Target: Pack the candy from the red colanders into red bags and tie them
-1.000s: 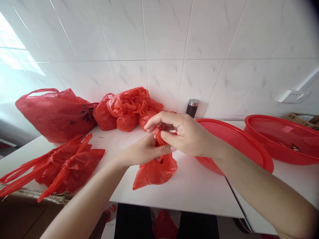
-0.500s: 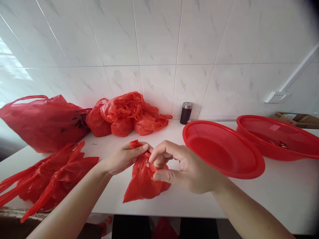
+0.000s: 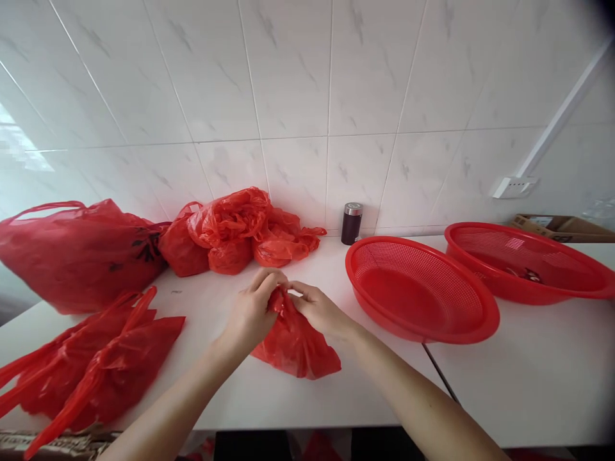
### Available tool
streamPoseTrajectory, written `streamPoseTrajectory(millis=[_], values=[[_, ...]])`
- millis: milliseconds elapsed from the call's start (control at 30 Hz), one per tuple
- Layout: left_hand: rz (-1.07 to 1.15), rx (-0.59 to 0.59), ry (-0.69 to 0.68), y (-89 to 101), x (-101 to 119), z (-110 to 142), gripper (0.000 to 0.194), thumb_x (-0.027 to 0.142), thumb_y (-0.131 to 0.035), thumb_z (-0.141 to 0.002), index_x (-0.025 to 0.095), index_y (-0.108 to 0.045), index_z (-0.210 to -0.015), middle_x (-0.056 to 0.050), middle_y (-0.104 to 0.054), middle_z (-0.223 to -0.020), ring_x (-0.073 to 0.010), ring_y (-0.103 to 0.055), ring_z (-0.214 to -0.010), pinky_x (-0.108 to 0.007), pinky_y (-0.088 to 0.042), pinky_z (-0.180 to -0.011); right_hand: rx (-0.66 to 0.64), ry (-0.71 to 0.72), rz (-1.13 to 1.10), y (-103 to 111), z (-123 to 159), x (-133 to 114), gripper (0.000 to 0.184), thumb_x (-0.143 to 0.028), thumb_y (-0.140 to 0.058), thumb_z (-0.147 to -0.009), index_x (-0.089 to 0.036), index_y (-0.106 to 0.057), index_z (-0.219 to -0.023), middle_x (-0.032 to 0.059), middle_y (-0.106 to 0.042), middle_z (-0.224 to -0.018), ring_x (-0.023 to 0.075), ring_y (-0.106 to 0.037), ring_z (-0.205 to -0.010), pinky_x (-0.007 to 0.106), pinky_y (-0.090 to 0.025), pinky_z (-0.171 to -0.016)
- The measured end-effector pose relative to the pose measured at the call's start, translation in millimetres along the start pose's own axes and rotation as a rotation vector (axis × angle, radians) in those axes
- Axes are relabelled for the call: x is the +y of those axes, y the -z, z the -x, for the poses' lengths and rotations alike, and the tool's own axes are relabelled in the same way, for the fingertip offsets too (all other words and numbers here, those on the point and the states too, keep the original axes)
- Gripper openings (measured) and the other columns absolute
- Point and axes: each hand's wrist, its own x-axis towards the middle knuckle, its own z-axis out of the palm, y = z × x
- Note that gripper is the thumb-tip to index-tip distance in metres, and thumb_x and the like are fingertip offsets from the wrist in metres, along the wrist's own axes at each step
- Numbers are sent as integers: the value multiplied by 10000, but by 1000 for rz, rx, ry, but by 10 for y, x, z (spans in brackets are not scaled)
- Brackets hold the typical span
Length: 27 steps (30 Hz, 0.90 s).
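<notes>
At left, large red bag (image 3: 81,256) and, below, red bags with long handles (image 3: 110,371), all cut by the frame edge. Near centre, left hand (image 3: 254,307) closed on the gathered neck of small red bag (image 3: 302,349), fingertips partly hidden, contents out of sight; right hand (image 3: 314,312) pinched narrow at the same neck, both forearms slanting inward from below. Rightward, white tabletop (image 3: 336,397) showing, then red basket (image 3: 418,288); second basket (image 3: 533,262) reaching the right edge, dark contents too small to tell.

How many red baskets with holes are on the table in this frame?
2. The first basket sits to the right of the dark bottle; the second basket is farther right, beside the cardboard box.
</notes>
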Motion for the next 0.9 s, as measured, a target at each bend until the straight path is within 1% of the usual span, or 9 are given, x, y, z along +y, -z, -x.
streamPoseTrajectory(millis=[100,267,400,500,567,667,733,800,900], values=[[19,-40,20,-14,-44,12,213,145,-404,-860,226,-554,-987,-39,-643,-1009,-172,-628,-876,-268,-466,-733,12,-3,-66,-3,14,-10,256,-365,-494,-901,-172,-516,-735,-24,-494,-712,96,-455,-651,221,-386,-612],[59,-159,58,-24,-101,50,290,200,-401,-896,233,-584,-1119,-48,-685,-1050,-187,-639,-909,-289,-474,-779,325,151,-193,-51,-6,-36,291,-449,-512,-893,-181,-492,-782,-6,-561,-781,123,-567,-781,285,-468,-800],[55,-265,97,41,-195,124,396,203,-372,-897,241,-582,-1231,-73,-665,-1160,-230,-597,-1039,-345,-453,-874,316,135,-213,-13,-46,47,383,-543,-523,-866,-191,-432,-744,-32,-508,-713,97,-544,-635,264,-484,-691],[69,-334,211,138,-391,309,349,237,-372,-892,250,-672,-1070,-57,-699,-1077,-235,-613,-993,-341,-451,-867,466,8,-125,158,-111,328,383,-547,-436,-883,-207,-355,-725,-54,-417,-654,75,-438,-504,238,-448,-567],[90,-400,337,197,-546,483,311,209,-391,-852,252,-699,-864,-32,-725,-924,-220,-638,-859,-310,-466,-774,604,-77,-43,302,-172,610,351,-510,-367,-898,-218,-305,-714,-56,-366,-625,84,-389,-478,233,-413,-508],[200,-514,493,234,-703,680,284,200,-425,-808,250,-696,-742,-20,-728,-831,-210,-639,-774,-277,-465,-667,711,-166,65,435,-262,1012,320,-467,-285,-914,-234,-247,-698,-55,-315,-585,108,-351,-460,245,-363,-455],[246,-462,579,206,-731,698,280,313,-457,-839,245,-709,-739,-40,-731,-828,-223,-641,-769,-289,-475,-665,750,-187,163,431,-302,1159,310,-457,-241,-931,-238,-248,-712,-47,-336,-589,128,-378,-488,256,-369,-480],[216,-318,633,117,-715,634,330,457,-472,-854,241,-716,-799,-59,-735,-870,-243,-646,-822,-322,-484,-738,753,-172,278,356,-312,1186,314,-468,-217,-950,-236,-293,-754,-30,-416,-636,147,-448,-564,261,-388,-549],[172,-157,623,-168,-668,502,424,536,-360,-901,236,-660,-913,-55,-718,-988,-230,-633,-951,-332,-460,-857,663,-123,468,148,-276,1118,313,-515,-269,-956,-237,-388,-876,-5,-559,-803,156,-535,-687,259,-382,-630]])
